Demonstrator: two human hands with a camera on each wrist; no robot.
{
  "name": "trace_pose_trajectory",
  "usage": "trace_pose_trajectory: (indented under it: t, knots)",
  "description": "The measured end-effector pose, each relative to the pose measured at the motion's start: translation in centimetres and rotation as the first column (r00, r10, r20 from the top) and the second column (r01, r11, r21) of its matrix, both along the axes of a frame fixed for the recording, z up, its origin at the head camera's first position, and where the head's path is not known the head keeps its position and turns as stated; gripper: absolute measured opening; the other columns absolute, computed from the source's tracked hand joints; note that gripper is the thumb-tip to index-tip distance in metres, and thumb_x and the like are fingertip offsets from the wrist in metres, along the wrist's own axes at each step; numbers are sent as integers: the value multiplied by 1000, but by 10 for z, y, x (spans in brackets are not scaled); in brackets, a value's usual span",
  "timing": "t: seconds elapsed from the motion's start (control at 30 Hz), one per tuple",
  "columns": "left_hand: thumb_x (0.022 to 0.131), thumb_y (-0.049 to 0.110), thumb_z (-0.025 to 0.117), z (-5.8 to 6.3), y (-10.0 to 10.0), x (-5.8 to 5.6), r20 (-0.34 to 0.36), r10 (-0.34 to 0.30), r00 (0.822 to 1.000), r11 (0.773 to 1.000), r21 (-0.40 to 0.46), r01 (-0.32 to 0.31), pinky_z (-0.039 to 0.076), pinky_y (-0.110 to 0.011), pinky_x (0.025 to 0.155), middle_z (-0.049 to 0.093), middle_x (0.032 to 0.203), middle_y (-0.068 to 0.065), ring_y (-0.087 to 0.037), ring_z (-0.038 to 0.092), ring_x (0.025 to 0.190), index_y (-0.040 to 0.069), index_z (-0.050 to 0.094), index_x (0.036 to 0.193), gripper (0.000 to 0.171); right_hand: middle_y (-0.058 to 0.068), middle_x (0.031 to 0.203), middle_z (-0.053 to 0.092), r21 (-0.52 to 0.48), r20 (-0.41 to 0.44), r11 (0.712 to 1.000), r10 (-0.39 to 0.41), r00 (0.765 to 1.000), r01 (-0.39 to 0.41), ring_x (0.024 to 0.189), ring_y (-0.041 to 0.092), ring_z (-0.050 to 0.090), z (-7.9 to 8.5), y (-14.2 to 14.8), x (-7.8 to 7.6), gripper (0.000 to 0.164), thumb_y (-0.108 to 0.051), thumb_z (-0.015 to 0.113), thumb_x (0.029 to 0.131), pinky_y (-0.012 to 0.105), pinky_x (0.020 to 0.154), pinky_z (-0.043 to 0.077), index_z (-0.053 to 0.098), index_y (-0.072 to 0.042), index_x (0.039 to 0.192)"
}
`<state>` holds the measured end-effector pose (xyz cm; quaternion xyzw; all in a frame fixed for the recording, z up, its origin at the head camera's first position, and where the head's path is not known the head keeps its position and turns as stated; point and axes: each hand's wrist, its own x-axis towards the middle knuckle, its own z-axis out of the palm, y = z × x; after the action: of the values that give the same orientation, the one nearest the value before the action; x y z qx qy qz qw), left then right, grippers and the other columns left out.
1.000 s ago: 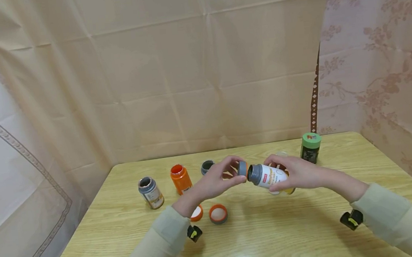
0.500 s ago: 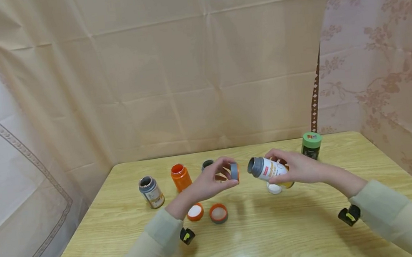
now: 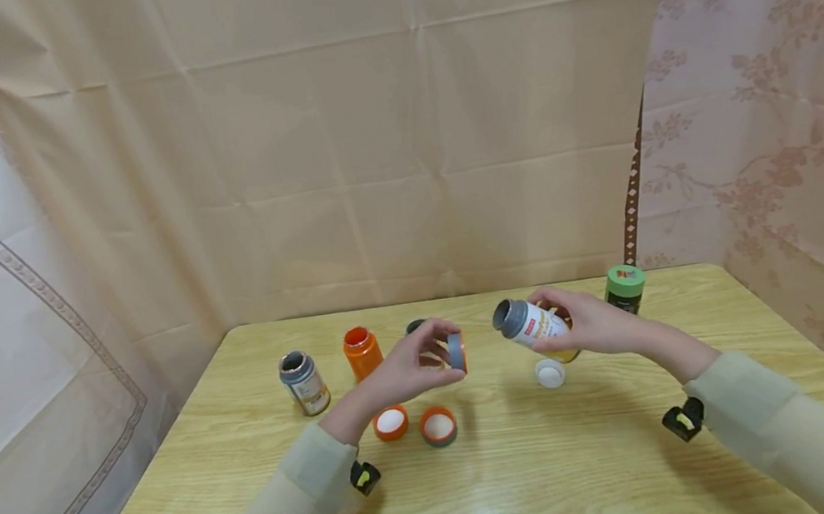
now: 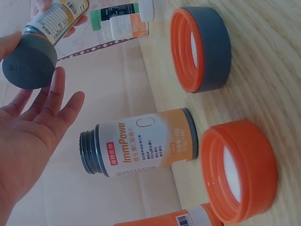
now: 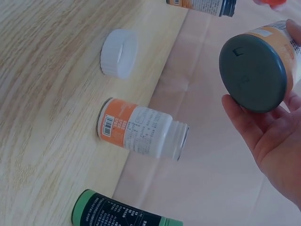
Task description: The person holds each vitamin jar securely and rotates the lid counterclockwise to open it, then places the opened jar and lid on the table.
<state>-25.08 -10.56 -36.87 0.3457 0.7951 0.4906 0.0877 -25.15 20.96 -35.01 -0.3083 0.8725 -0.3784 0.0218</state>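
My left hand [image 3: 404, 368] pinches a grey screw cap [image 3: 456, 354] with an orange inner rim, seen also in the left wrist view as a dark cap [image 4: 29, 63]. My right hand [image 3: 590, 320] grips a white and orange pill bottle [image 3: 540, 326] with a grey neck. That bottle is tilted, its uncovered mouth facing up and left, and a gap separates it from the cap. Its dark base [image 5: 254, 73] faces the right wrist camera. Beneath the bottle a white cap [image 3: 549, 374] lies on the table.
Uncapped on the left stand a grey-necked bottle [image 3: 305, 383] and an orange bottle [image 3: 363, 353]. Another grey-necked bottle [image 4: 141, 143] is partly behind my left hand. An orange cap [image 3: 391, 422] and a grey-orange cap [image 3: 439, 427] lie in front. A green-lidded jar [image 3: 625, 289] and clear-necked bottle [image 5: 146, 131] stand right.
The grey cap has come away from the bottle's mouth, moving left with my left hand. My right hand has raised the bottle slightly and tipped its mouth further up, uncovering the white cap below.
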Motion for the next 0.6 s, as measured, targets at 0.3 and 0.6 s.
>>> trace_pose_trajectory:
  t: [0.3,0.6]
  knots:
    - [83,13,79,-6,-4,0,21,19,1000,997,-79,-18,49,-38,92,59,115,-3,-21,61,102,10,55,130,53,10,106,62,-4,13,1000,-21,1000,21,94,22,60,-1,-6,-11,57,-25,76,85,34,76,51,48,0,128]
    - [82,11,79,-15,-4,-2,62,-3,998,992,-126,10,48,-35,95,58,122,-3,-20,60,109,5,52,133,58,12,110,61,-55,35,998,-37,999,39,98,25,59,-5,-17,-25,58,-24,77,85,36,79,50,48,-1,128]
